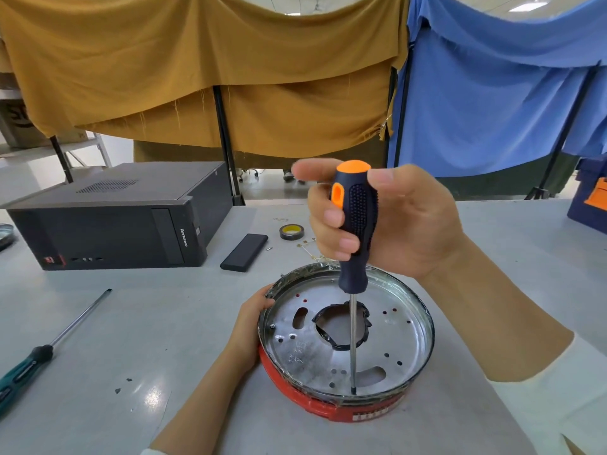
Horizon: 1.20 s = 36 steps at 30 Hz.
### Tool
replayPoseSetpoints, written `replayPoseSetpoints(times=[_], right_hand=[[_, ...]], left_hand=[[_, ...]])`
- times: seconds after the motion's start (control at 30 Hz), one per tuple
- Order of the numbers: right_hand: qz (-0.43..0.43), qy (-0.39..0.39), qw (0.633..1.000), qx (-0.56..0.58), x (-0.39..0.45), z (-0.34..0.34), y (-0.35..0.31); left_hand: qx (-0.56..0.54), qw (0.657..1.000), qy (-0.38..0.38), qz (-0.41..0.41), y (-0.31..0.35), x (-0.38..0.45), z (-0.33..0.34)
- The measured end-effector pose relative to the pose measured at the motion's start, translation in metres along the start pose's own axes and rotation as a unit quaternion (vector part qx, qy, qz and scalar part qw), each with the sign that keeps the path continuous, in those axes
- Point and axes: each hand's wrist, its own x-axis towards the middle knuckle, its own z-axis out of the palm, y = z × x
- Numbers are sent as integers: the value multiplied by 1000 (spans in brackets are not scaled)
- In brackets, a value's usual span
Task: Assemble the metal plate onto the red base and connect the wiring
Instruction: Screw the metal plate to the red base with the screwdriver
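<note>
A round metal plate (391, 336) with several holes and a tape-edged centre opening sits in the red base (328, 407) near the table's front. My right hand (394, 221) grips the black and orange handle of a screwdriver (356, 224), held upright with its tip down at the plate's near rim. My left hand (251, 323) holds the left side of the plate and base. No wiring shows.
A black computer case (115, 218) lies at the back left. A slim black box (244, 252) and a tape roll (291, 232) lie behind the base. A second, green-handled screwdriver (42, 353) lies at the left. Yellow and blue cloths hang behind the table.
</note>
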Motion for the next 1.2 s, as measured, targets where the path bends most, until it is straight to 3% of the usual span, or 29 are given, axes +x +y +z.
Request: replayPoseSetpoints(times=[0.4,0.57,0.77,0.97,1.07,1.2], right_hand=[[-82,132,984,-92,1,6,6],[-83,62,995,-10,1,6,6],[-93,99,989,-62,10,-3,5],[-107,191,970,-104,28,-19,10],[-107,207,966,-111,36,-25,12],[-110,213,963,-122,42,-28,17]], left_hand=[[23,1000,5,-1,1,0,0],[24,999,11,-22,6,-3,2],[59,997,8,-42,15,3,3],[269,960,-65,-42,47,31,-7],[312,948,-33,-55,55,45,-7],[261,961,48,-75,56,50,-4]])
